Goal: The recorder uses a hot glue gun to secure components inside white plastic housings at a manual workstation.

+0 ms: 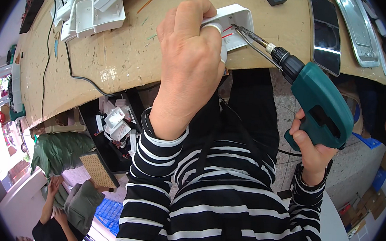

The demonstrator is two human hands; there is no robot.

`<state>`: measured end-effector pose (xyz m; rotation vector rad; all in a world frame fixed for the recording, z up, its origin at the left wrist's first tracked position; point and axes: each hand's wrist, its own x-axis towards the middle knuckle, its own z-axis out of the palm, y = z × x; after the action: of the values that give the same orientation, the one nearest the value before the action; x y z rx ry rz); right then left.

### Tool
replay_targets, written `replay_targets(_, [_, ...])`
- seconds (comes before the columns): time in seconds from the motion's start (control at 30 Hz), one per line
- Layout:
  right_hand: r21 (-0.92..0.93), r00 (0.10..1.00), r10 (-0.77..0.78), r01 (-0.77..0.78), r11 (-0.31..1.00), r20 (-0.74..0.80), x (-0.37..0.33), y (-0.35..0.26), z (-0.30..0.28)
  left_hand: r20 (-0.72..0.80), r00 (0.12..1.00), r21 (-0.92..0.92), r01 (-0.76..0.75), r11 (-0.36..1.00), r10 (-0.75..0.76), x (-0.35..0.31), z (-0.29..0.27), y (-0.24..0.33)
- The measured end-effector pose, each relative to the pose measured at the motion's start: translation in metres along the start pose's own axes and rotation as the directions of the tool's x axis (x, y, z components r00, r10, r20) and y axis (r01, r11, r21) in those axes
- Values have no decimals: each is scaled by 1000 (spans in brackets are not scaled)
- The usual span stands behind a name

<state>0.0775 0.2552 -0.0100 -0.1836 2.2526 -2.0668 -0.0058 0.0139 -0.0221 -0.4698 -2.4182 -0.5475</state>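
- Clasped in the right hand point(314, 157), the green soldering gun point(316, 93) slants in from right of the white plastic housing point(244, 18); the left hand point(190, 54) pinches that housing's left side.
- Cardboard-covered table point(130, 54): beneath the housing.
- Soldering tip point(250, 34): inside the housing.
- Red wires point(227, 35): inside, just beside the tip; contact unclear.
- Soldering seems in hand; the next move likely calls for a steady housing and tip.
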Motion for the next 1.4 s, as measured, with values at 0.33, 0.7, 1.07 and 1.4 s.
replay_targets(0.33, [-9, 1000, -12, 12, 1000, 17, -1, 1, 2, -15, 1000, 12, -7, 1000, 8, 0, 0, 0])
replay_targets(0.7, [19, 999, -1, 0, 1000, 35, -4, -1, -2, -23, 1000, -1, -7, 1000, 7, -1, 0, 0])
replay_targets(1.07, [80, 1000, -4, 4, 997, -2, -6, 2, 3, -16, 1000, 43, 9, 999, -8, 2, -3, 3])
replay_targets(1.4, [52, 1000, -5, 4, 999, 13, -4, 2, 3, -22, 1000, 39, 9, 999, -8, 1, -3, 2])
